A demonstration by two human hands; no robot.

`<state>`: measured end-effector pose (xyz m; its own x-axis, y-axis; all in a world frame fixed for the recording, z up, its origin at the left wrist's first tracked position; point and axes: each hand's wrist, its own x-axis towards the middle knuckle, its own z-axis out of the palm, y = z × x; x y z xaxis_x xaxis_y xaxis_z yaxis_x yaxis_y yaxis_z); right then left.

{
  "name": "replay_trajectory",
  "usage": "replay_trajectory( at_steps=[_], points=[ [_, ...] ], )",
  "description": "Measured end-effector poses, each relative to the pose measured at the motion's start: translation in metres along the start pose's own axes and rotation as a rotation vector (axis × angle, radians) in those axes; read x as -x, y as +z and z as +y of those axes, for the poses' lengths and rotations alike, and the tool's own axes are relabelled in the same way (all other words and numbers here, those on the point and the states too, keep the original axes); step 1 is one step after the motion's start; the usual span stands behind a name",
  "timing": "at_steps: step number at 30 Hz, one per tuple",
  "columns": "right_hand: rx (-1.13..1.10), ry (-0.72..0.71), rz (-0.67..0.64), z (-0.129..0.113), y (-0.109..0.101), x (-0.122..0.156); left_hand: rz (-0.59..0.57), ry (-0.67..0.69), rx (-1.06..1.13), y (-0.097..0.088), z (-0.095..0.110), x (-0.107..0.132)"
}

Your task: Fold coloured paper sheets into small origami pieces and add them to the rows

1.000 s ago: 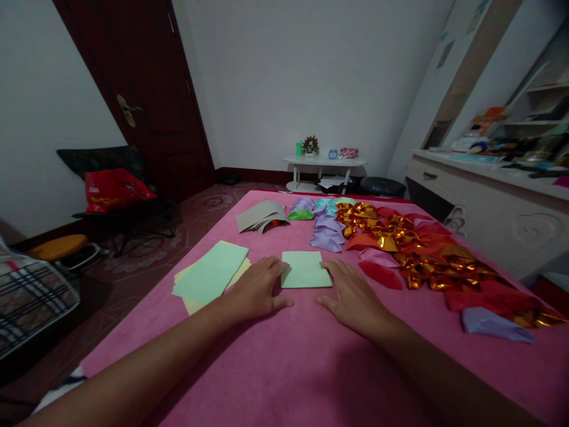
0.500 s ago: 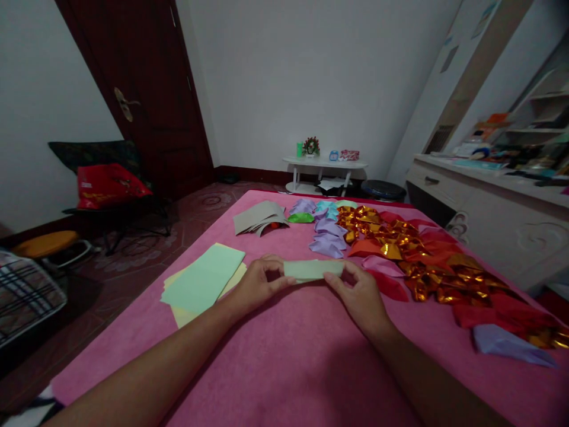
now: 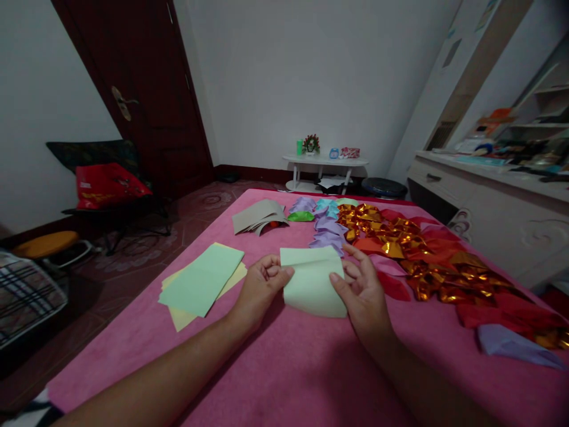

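A pale green sheet of paper (image 3: 313, 284) is held up over the pink cloth, with a crease running across its upper part. My left hand (image 3: 268, 279) pinches its left edge, thumb on the near face. At the right edge, my right hand (image 3: 362, 287) grips the same sheet with the thumb in front and the fingers behind, partly hidden. Left of my hands lies a stack of green paper sheets (image 3: 204, 279) on top of yellow sheets (image 3: 182, 320). Beyond them rests a fanned pile of grey sheets (image 3: 258, 216).
Folded paper pieces cover the right side of the pink surface (image 3: 275, 373): purple ones (image 3: 328, 228), shiny gold ones (image 3: 427, 279) and red ones (image 3: 393, 286). A green folded piece (image 3: 301, 217) lies near the grey pile. Farther back stands a small white table (image 3: 326, 161).
The pale green paper was a narrow folded strip between both hands. Now it is opened out into a wider sheet hanging toward me, still held at both sides.
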<state>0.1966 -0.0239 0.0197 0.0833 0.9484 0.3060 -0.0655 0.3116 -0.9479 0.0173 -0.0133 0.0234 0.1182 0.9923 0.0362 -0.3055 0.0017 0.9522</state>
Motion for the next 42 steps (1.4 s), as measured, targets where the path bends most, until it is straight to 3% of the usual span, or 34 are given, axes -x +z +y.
replay_trajectory(
  at_steps=[5,10,16,21,26,37,42],
  points=[
    [0.115,-0.02,0.043,0.0007,-0.0022,0.0011,0.073,-0.04,-0.03,-0.0019,-0.001,-0.0001],
    [0.101,-0.024,0.04,0.0028,-0.0045,-0.0003,0.081,0.033,-0.05,-0.0063,-0.0025,-0.0027],
    [0.225,-0.046,-0.027,0.0001,-0.0056,-0.0024,0.139,0.016,-0.213,-0.0079,-0.0043,-0.003],
    [0.065,0.092,-0.107,0.0022,-0.0043,-0.0007,0.065,-0.018,-0.151,-0.0054,-0.0008,-0.001],
    [-0.046,0.163,-0.084,0.008,-0.0041,-0.0024,-0.042,0.015,-0.116,-0.0049,-0.0006,-0.0019],
    [-0.019,0.173,-0.084,0.0069,-0.0053,-0.0035,0.015,0.014,-0.104,-0.0066,-0.0041,-0.0025],
    [0.009,0.145,-0.109,0.0097,-0.0036,-0.0019,0.023,-0.071,-0.019,-0.0077,-0.0032,-0.0026]
  ],
)
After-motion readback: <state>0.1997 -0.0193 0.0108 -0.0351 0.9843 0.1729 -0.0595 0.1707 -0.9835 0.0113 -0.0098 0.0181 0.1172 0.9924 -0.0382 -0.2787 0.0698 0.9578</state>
